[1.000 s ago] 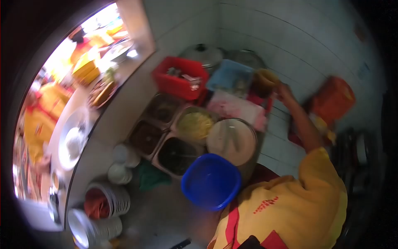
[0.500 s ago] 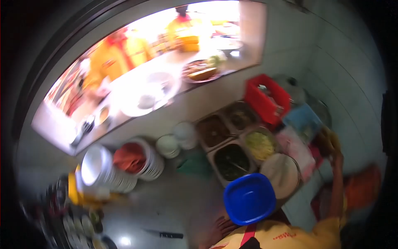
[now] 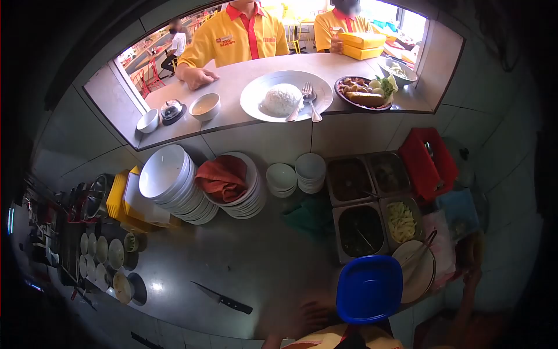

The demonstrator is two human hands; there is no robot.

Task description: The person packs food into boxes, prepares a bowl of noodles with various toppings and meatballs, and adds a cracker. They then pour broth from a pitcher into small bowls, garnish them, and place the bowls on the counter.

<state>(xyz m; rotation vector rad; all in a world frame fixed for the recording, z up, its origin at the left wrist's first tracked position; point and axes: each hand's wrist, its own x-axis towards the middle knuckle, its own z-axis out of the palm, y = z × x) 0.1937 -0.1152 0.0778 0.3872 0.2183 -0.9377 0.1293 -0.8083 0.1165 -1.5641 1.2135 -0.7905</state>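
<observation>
My left hand [image 3: 314, 312] lies on the steel counter with its fingers spread, beside a blue plastic tub [image 3: 369, 289]; it is dim and somewhat blurred. Off to the far right, my right hand [image 3: 473, 276] reaches down against a brownish object [image 3: 468, 251] whose kind I cannot make out. The fingers of that hand are lost in shadow. A kitchen knife [image 3: 229, 302] with a black handle rests on the counter, left of my left hand. Right of the tub, tongs [image 3: 427, 241] lie over a round, pale lid or board [image 3: 414, 273].
Steel food pans [image 3: 361, 231] stand by a red cutlery bin [image 3: 429, 166]. Stacked white bowls [image 3: 165, 174], plates with a red cloth [image 3: 224, 177], and small cups [image 3: 116, 253] are leftward. Co-workers stand behind the pass shelf [image 3: 232, 119], which holds a rice plate [image 3: 250, 96].
My view has swung, so the counter and pass window sit differently in the picture, and it is sharper. Both my hands stay near the same things: left by the blue tub, right at the brownish object.
</observation>
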